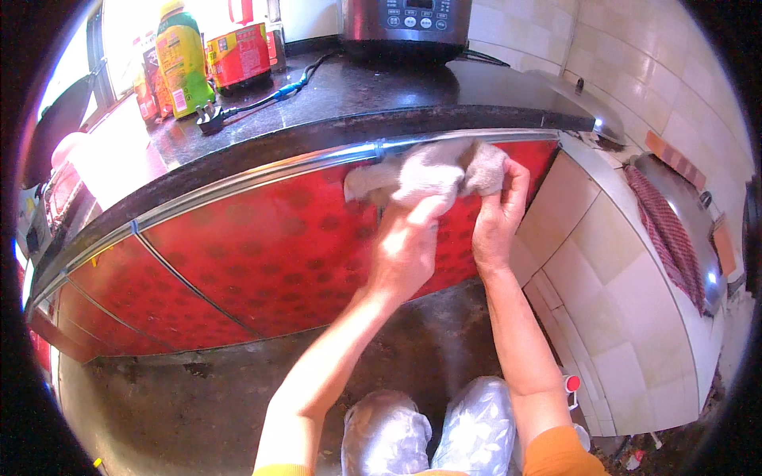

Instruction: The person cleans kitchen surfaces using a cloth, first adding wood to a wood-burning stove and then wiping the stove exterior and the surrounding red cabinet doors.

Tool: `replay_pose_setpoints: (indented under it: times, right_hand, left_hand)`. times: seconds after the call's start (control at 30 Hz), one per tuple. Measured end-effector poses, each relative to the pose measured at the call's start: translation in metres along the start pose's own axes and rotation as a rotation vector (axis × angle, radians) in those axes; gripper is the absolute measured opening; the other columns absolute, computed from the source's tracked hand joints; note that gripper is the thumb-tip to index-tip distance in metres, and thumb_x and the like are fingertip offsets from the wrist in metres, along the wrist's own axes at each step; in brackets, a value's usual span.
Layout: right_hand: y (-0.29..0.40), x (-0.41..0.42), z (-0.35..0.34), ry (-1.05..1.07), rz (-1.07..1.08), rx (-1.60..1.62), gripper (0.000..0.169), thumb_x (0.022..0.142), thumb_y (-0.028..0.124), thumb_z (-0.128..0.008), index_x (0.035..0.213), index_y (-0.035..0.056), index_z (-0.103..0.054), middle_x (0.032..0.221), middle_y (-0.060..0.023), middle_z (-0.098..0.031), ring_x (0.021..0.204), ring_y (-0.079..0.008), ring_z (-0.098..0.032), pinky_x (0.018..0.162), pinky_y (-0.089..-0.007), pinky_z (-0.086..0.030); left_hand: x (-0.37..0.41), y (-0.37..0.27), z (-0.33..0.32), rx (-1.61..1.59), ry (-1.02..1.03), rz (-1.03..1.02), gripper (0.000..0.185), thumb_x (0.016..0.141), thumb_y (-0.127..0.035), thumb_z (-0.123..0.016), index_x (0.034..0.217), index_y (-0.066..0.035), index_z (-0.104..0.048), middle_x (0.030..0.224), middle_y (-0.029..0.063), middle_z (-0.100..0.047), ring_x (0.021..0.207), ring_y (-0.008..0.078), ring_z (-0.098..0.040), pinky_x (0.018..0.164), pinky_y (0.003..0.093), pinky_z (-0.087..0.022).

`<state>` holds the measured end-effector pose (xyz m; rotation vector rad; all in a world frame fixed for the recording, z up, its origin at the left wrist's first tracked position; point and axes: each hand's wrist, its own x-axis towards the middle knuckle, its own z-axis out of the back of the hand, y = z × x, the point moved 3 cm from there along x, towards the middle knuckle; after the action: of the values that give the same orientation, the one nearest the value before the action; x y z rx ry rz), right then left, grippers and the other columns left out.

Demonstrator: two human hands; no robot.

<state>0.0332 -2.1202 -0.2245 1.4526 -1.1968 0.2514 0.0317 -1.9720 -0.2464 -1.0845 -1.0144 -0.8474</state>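
A light grey-white cloth (430,172) is bunched up against the top of the red cabinet front (297,238), just below the metal trim strip (333,156). Part of the cloth is blurred. My left hand (411,238) grips its left and middle portion, with the fingers hidden in the folds. My right hand (500,217) pinches the cloth's right end between thumb and fingers. Both forearms reach up from the bottom of the view. Dark spots pattern the red panels, which thin metal strips divide.
Above hangs the dark countertop edge (369,128). On it stand an electric cooker (405,30), a power cord with plug (211,116), a yellow-green bottle (181,65) and a red-yellow container (238,56). At right, a tiled side wall (607,268) carries a metal lid (661,196) with a dark red cloth (667,238).
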Motion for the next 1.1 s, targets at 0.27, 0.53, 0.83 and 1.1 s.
replay_pose_setpoints:
  times: [0.27, 0.53, 0.83, 1.1]
  right_hand:
    - [-0.023, 0.025, 0.003, 0.378, 0.365, -0.692, 0.048, 0.082, 0.001, -0.061, 0.128, 0.0005, -0.048, 0.127, -0.0196, -0.054, 0.12, -0.0381, -0.05, 0.103, -0.0417, -0.039]
    - [-0.008, 0.008, -0.057, 0.562, 0.59, -0.938, 0.058, 0.078, 0.024, -0.064, 0.128, -0.0015, -0.047, 0.122, -0.0202, -0.052, 0.121, -0.0392, -0.044, 0.11, -0.0586, -0.022]
    - [0.003, 0.004, -0.099, 0.641, 0.585, -0.643, 0.044, 0.077, 0.024, -0.064, 0.117, 0.0061, -0.056, 0.11, -0.0138, -0.057, 0.108, -0.0334, -0.05, 0.101, -0.0533, -0.035]
    - [-0.029, 0.059, -0.035, 0.605, 0.834, -0.649, 0.04, 0.073, 0.021, -0.067, 0.112, 0.0108, -0.06, 0.113, -0.0094, -0.059, 0.105, -0.0324, -0.052, 0.095, -0.045, -0.041]
  left_hand:
    - [0.041, 0.043, -0.03, 0.483, 0.219, -0.147, 0.029, 0.084, -0.022, -0.059, 0.112, -0.023, -0.067, 0.117, 0.009, -0.059, 0.115, 0.0311, -0.052, 0.089, 0.0502, -0.044]
    - [0.028, 0.066, 0.033, 0.754, 0.255, -0.059, 0.031, 0.081, -0.036, -0.065, 0.11, -0.026, -0.068, 0.115, 0.0058, -0.06, 0.107, 0.0295, -0.055, 0.091, 0.0485, -0.044]
    - [0.003, 0.061, 0.121, 1.026, 0.047, -0.24, 0.041, 0.078, -0.026, -0.068, 0.118, -0.02, -0.065, 0.118, 0.0154, -0.056, 0.106, 0.0359, -0.054, 0.093, 0.0485, -0.041]
    - [0.022, 0.075, 0.026, 0.785, 0.202, -0.56, 0.043, 0.077, -0.024, -0.068, 0.12, -0.025, -0.064, 0.121, 0.0133, -0.058, 0.105, 0.0353, -0.057, 0.093, 0.0476, -0.043]
